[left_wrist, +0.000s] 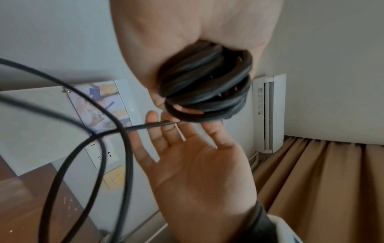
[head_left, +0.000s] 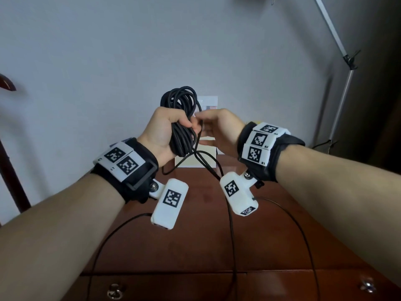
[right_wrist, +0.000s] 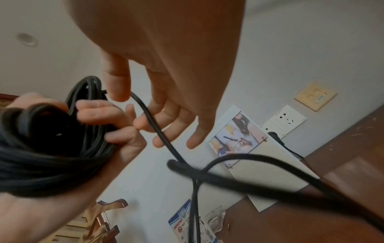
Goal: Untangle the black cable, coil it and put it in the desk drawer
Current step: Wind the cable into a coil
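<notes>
The black cable (head_left: 180,98) is gathered into a coil of several loops, held up over the brown desk (head_left: 195,240). My left hand (head_left: 165,127) grips the coil (left_wrist: 203,85) round its middle, fingers curled tight (right_wrist: 112,118). My right hand (head_left: 214,127) is just right of it, fingers straight, with one loose strand (right_wrist: 158,131) lying across its fingertips (left_wrist: 164,129). That strand hangs down in a loose crossing loop (head_left: 201,157) toward the desk. The desk drawer (head_left: 173,285) at the front edge is closed; its metal knob (head_left: 115,290) shows.
A white card with a picture (head_left: 208,103) leans on the wall behind the hands. A wall socket (right_wrist: 284,121) is beside it. A metal stand (head_left: 342,101) rises at the right, dark wooden furniture (head_left: 8,170) at the left. A glass dish (right_wrist: 216,217) sits on the desk.
</notes>
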